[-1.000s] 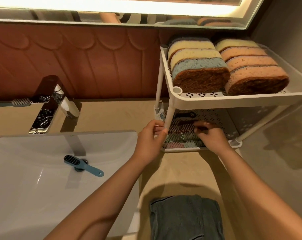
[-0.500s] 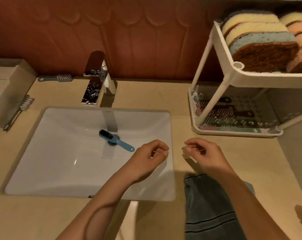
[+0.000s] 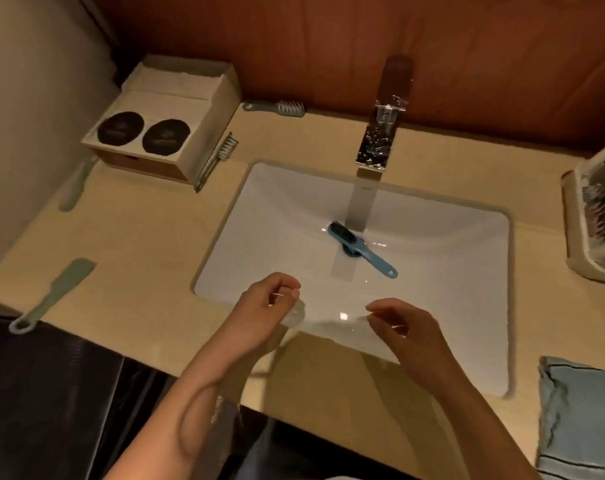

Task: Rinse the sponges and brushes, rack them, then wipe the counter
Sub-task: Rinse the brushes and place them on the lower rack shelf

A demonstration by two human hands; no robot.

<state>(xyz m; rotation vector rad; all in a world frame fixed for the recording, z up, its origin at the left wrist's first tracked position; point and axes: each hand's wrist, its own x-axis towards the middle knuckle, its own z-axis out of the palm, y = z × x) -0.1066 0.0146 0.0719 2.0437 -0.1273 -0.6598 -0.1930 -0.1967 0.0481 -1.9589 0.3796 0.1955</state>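
Observation:
A blue brush (image 3: 361, 247) with dark bristles lies over the drain of the white sink (image 3: 280, 216). My left hand (image 3: 266, 306) hovers above the sink's near rim, fingers loosely curled, holding nothing. My right hand (image 3: 406, 332) floats beside it over the near rim, fingers apart and empty. More brushes lie on the beige counter (image 3: 148, 244): a pale green one (image 3: 51, 296) at front left, another (image 3: 74, 183) by the wall, a wire-handled one (image 3: 216, 157) beside the box, and one (image 3: 276, 107) at the back. The rack's lower tray (image 3: 586, 271) with brushes shows at right.
A chrome tap (image 3: 380, 133) stands behind the sink. An open cardboard box (image 3: 166, 123) sits at back left. A folded blue-grey cloth (image 3: 578, 410) lies on the counter at front right. The red-brown wall closes the back; a dark floor area lies below the counter edge.
Both hands pulled back from the rack's lower tray to above the sink's near rim. My view swung left and down, so the rack slid to the right edge and the box came into sight.

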